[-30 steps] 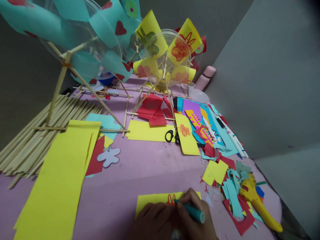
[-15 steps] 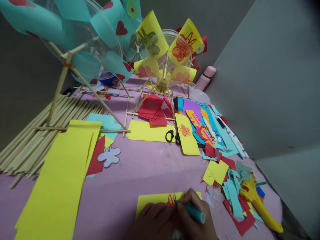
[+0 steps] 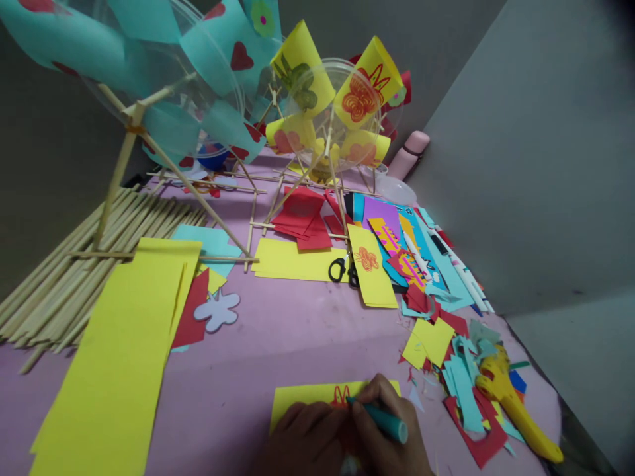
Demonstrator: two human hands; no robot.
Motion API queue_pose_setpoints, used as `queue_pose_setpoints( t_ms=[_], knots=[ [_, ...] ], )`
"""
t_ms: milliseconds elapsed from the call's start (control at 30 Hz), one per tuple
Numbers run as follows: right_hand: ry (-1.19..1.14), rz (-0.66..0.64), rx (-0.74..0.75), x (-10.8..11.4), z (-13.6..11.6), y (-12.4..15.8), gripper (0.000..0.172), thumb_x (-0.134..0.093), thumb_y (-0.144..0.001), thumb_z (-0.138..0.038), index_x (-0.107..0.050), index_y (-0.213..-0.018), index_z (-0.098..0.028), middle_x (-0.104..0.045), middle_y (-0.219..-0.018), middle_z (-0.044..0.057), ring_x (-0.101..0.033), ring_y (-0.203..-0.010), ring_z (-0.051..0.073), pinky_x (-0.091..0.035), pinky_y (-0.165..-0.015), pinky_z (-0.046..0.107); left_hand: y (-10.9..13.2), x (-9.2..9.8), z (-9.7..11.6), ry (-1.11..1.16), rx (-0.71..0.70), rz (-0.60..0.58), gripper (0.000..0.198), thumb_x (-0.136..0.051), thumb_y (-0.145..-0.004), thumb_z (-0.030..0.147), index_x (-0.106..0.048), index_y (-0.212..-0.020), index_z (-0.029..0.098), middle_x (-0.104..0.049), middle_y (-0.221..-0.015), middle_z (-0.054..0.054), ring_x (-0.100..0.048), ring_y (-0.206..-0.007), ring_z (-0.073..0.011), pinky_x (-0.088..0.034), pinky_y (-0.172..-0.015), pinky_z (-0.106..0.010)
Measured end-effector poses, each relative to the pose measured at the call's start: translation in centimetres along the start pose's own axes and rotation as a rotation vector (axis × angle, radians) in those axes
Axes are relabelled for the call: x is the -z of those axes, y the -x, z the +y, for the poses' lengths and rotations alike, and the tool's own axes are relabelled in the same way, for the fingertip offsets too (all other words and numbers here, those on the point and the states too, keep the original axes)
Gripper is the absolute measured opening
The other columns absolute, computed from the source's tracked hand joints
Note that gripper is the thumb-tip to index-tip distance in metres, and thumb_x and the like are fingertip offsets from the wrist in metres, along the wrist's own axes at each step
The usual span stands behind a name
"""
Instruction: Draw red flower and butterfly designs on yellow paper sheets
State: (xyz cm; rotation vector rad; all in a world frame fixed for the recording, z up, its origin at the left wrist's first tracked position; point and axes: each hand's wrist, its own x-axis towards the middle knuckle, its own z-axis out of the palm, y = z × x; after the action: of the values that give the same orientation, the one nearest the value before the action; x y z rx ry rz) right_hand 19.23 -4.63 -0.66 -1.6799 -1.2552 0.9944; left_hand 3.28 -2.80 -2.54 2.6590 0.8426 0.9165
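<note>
Compared with the frames a second and half a second earlier, almost nothing changes: the view drifts a hair to the right, and both hands stay where they were at the bottom centre of the frame.

The right hand grips a teal marker in a writing pinch, with the tip down and the barrel slanting towards the lower right. The tip touches a small red drawing near the top edge of a yellow sheet, which lies flat on the pink table. The left hand rests palm down on the same sheet, just left of the marker. Its fingers are loosely bent and grasp nothing, and its lower part is cut off by the frame edge.

To the right of the hands lies a heap of teal, red and yellow scraps, with a yellow tool on it. Black-handled scissors lie in mid-frame beside a yellow card that bears an orange scribble. A long yellow strip runs down the left, next to a white flower cutout and a bundle of wooden sticks. At the top stand a teal paper wheel with red hearts and a yellow paper wheel with orange and green scribbles. The pens at the right carry print too small to read.
</note>
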Motion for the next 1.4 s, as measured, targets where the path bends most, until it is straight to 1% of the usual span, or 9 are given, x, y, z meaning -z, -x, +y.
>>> queue_pose_setpoints(
  t_ms=[133, 467, 600, 767, 900, 1100, 1200, 1267, 1400],
  knots=[
    [-0.001, 0.003, -0.005, -0.01, 0.26, -0.01, 0.020, -0.053, -0.077, -0.033, -0.041, -0.064, -0.024, -0.039, -0.048, -0.008, -0.033, -0.042, 0.011, -0.024, -0.043, 0.024, -0.05, -0.14, -0.11, 0.007, 0.000, 0.026, 0.040, -0.026, -0.101, 0.027, -0.061, -0.083, 0.020, -0.068, -0.095, 0.000, -0.058, -0.085, -0.0146, -0.046, -0.073, -0.027],
    [0.003, 0.031, 0.004, -0.13, 0.26, -0.01, 0.022, -0.054, -0.076, -0.034, -0.040, -0.064, -0.024, -0.038, -0.048, -0.009, -0.032, -0.042, 0.010, -0.024, -0.042, 0.023, 0.01, -0.04, -0.20, 0.008, -0.018, -0.013, 0.035, -0.030, -0.101, 0.033, -0.062, -0.096, 0.019, -0.068, -0.099, 0.001, -0.059, -0.087, -0.0149, -0.046, -0.074, -0.027],
    [0.007, 0.029, 0.025, -0.11, 0.30, -0.01, 0.022, -0.055, -0.077, -0.034, -0.041, -0.064, -0.023, -0.039, -0.047, -0.008, -0.032, -0.041, 0.010, -0.024, -0.042, 0.023, 0.04, -0.12, -0.10, 0.007, 0.003, 0.016, 0.038, -0.028, -0.101, 0.031, -0.061, -0.085, 0.020, -0.068, -0.094, 0.001, -0.059, -0.085, -0.0146, -0.045, -0.073, -0.027],
    [0.011, 0.028, 0.021, -0.11, 0.41, -0.01, 0.022, -0.055, -0.077, -0.034, -0.041, -0.063, -0.024, -0.038, -0.048, -0.008, -0.032, -0.041, 0.010, -0.025, -0.042, 0.023, 0.05, -0.32, 0.03, 0.007, -0.006, 0.011, 0.036, -0.030, -0.101, 0.032, -0.061, -0.088, 0.020, -0.068, -0.095, 0.002, -0.059, -0.085, -0.0140, -0.045, -0.073, -0.026],
    [0.017, 0.013, 0.005, -0.10, 0.53, 0.01, 0.022, -0.054, -0.077, -0.034, -0.040, -0.064, -0.024, -0.038, -0.048, -0.008, -0.032, -0.042, 0.010, -0.024, -0.042, 0.023, 0.05, -0.39, 0.07, 0.009, 0.020, 0.047, 0.045, -0.021, -0.102, 0.028, -0.060, -0.082, 0.020, -0.068, -0.093, 0.002, -0.059, -0.084, -0.0138, -0.044, -0.072, -0.026],
    [0.010, 0.028, 0.036, -0.09, 0.68, -0.05, 0.023, -0.055, -0.078, -0.036, -0.042, -0.064, -0.023, -0.038, -0.047, -0.008, -0.033, -0.040, 0.010, -0.026, -0.041, 0.022, 0.06, -0.17, -0.03, 0.004, -0.005, -0.014, 0.031, -0.033, -0.100, 0.029, -0.062, -0.098, 0.019, -0.067, -0.099, 0.000, -0.057, -0.088, -0.0154, -0.046, -0.075, -0.028],
    [0.024, 0.037, 0.036, -0.09, 0.68, -0.08, 0.025, -0.055, -0.078, -0.038, -0.041, -0.063, -0.023, -0.039, -0.047, -0.008, -0.034, -0.039, 0.010, -0.026, -0.040, 0.022, 0.13, -0.26, 0.01, 0.004, 0.015, 0.041, 0.031, -0.033, -0.099, 0.026, -0.062, -0.090, 0.019, -0.068, -0.096, 0.000, -0.058, -0.086, -0.0150, -0.046, -0.074, -0.027],
    [0.028, 0.032, 0.035, -0.08, 0.64, -0.06, 0.025, -0.055, -0.078, -0.039, -0.042, -0.063, -0.023, -0.040, -0.047, -0.008, -0.035, -0.040, 0.011, -0.026, -0.040, 0.022, 0.12, -0.28, 0.00, -0.001, -0.006, -0.014, 0.032, -0.031, -0.100, 0.025, -0.061, -0.091, 0.020, -0.068, -0.098, 0.001, -0.058, -0.088, -0.0145, -0.045, -0.076, -0.026],
    [-0.043, 0.057, -0.011, -0.12, 0.49, 0.11, 0.024, -0.055, -0.078, -0.039, -0.043, -0.064, -0.023, -0.041, -0.045, -0.008, -0.035, -0.039, 0.010, -0.027, -0.040, 0.021, -0.14, -0.11, 0.00, -0.015, 0.003, 0.019, 0.033, -0.030, -0.100, 0.023, -0.061, -0.090, 0.020, -0.068, -0.098, 0.001, -0.059, -0.086, -0.0145, -0.046, -0.074, -0.027]
  ],
)
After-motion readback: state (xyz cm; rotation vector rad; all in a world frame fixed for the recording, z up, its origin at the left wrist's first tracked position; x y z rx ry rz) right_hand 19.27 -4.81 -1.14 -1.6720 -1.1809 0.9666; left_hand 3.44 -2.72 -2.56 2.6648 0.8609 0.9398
